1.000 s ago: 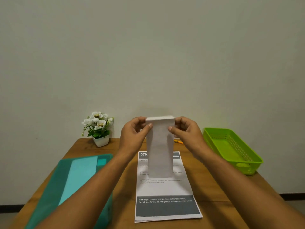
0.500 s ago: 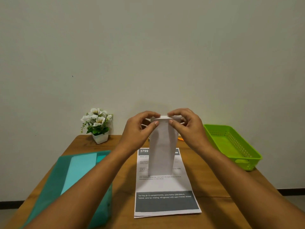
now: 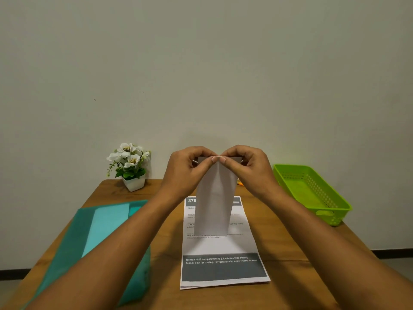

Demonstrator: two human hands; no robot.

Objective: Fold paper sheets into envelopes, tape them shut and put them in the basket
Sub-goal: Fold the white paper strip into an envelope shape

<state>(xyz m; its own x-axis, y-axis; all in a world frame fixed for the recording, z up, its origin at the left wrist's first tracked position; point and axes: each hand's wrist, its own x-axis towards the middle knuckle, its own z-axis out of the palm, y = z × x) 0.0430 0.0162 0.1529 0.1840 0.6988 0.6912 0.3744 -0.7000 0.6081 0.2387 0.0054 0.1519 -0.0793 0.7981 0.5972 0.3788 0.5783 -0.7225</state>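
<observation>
2 hands, left hand (image 3: 185, 173) and right hand (image 3: 250, 171), pinch folded paper (image 3: 214, 202) top edge

Folded sheet (image 3: 214, 202), centre: white paper, matt, smooth, faintly creased. Printed pages (image 3: 223, 246) beneath: matt paper, grey ink blocks. Table (image 3: 166, 271): brown wood, smooth, low sheen. Basket (image 3: 290, 168), far right: lime plastic, perforated, slightly glossy. Folder (image 3: 73, 238), near left: teal, matt, looks plastic. Flower pot (image 3: 134, 185): white, smooth.

The folded paper (image 3: 214, 198) covers part of the printed sheet (image 3: 223, 245) heading; an orange object (image 3: 239, 183) sits mostly hidden behind the right hand (image 3: 248, 170).
</observation>
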